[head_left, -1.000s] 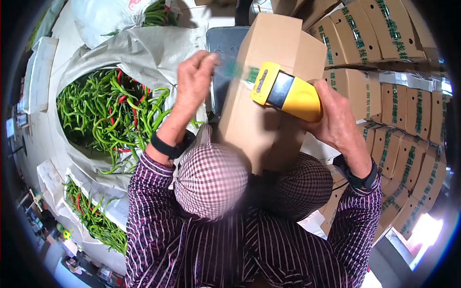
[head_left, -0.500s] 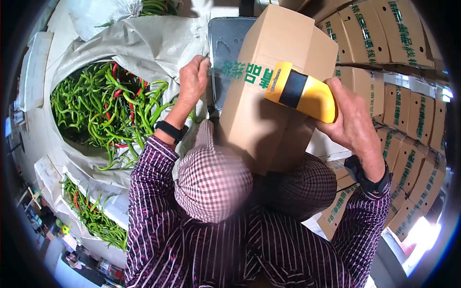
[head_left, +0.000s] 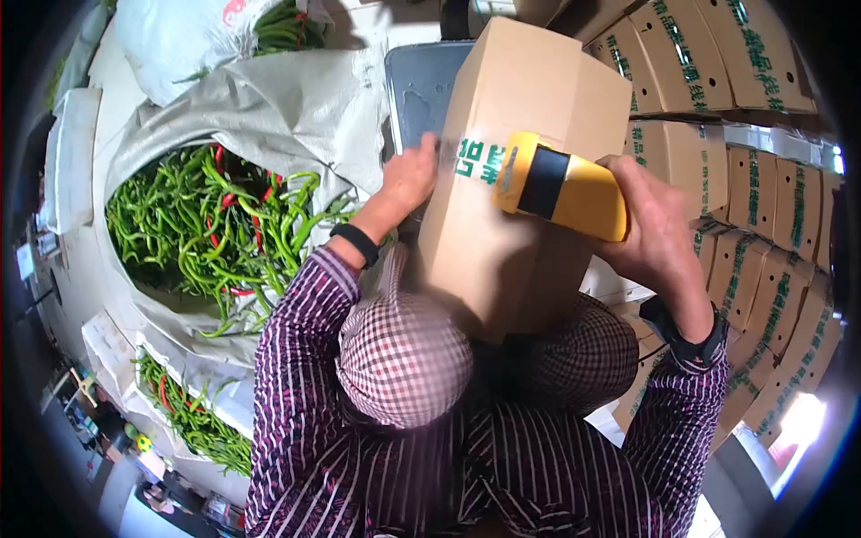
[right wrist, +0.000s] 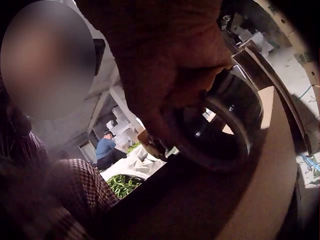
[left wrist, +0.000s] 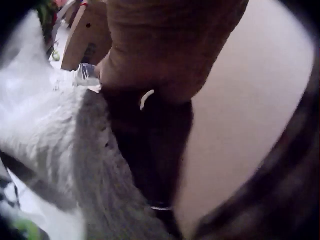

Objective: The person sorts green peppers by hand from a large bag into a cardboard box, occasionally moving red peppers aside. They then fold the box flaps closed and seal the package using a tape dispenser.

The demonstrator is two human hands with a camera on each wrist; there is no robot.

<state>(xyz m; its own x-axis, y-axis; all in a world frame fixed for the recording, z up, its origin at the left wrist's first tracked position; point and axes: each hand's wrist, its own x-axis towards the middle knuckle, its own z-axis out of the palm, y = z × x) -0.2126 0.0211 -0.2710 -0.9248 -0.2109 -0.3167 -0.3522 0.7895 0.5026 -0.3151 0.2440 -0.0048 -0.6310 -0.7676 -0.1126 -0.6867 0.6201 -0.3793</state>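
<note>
A closed cardboard box [head_left: 525, 72] stands in front of the person's knees. My right hand [head_left: 659, 224] grips a yellow tape dispenser [head_left: 587, 197] on top of it. In the right wrist view, the tape roll [right wrist: 237, 122] shows below the fingers. Clear packing tape [head_left: 475, 161] with green characters runs from the dispenser to the box's left edge. My left hand [head_left: 413, 175] is at that edge, fingers curled and thumb upward where the tape ends; its fingertips are partly hidden. The left wrist view shows the underside of this hand [left wrist: 165, 45] beside the pale box side [left wrist: 240, 115].
A dark platform [head_left: 417, 81] lies under the box's far left. To the left is a large open sack [head_left: 314, 99] of green and red chili peppers [head_left: 206, 224]. Stacked printed cartons [head_left: 762, 197] line the right. Checkered knees [head_left: 408, 359] flank the box's near end.
My left hand has moved right and down to the box's left edge, bringing the tape end from a stretched span beyond it. The dispenser remains over the box top in my right hand.
</note>
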